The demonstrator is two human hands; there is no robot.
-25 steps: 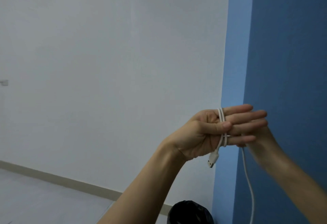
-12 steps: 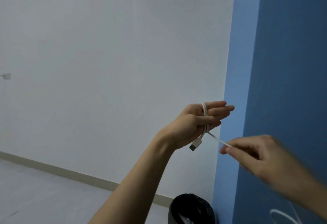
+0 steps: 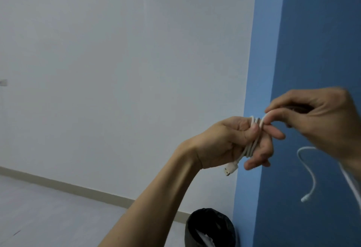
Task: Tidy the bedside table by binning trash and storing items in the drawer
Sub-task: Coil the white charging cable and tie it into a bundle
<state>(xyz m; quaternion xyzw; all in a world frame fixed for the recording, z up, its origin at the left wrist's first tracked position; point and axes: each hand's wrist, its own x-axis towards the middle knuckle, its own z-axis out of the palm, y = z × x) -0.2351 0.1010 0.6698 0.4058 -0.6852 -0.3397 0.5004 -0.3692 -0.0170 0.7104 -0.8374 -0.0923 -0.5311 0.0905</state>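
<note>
My left hand (image 3: 232,141) is raised at the centre right of the frame, palm turned toward me, with the white cable (image 3: 252,143) looped several times around its fingers. My thumb presses the loops against the fingers, so that hand is clamped on the coil. The cable's flat USB plug (image 3: 230,169) hangs out just below the palm.

My right hand (image 3: 320,121) sits higher, at the right edge, a little blurred. Its thumb and forefinger are pinched together on the cable right where it comes over the top of my left fingers; the two hands are touching or nearly so there. From under my right hand the loose tail of the cable curves down in an S across the blue wall (image 3: 312,51), ending in a small plug (image 3: 304,199) at the lower right.

At the bottom of the frame, against the corner where the white wall (image 3: 117,71) meets the blue one, stands a bin with a black liner (image 3: 209,227). Something pale, like crumpled paper (image 3: 205,237), lies inside it; I cannot tell just what it is.
</note>
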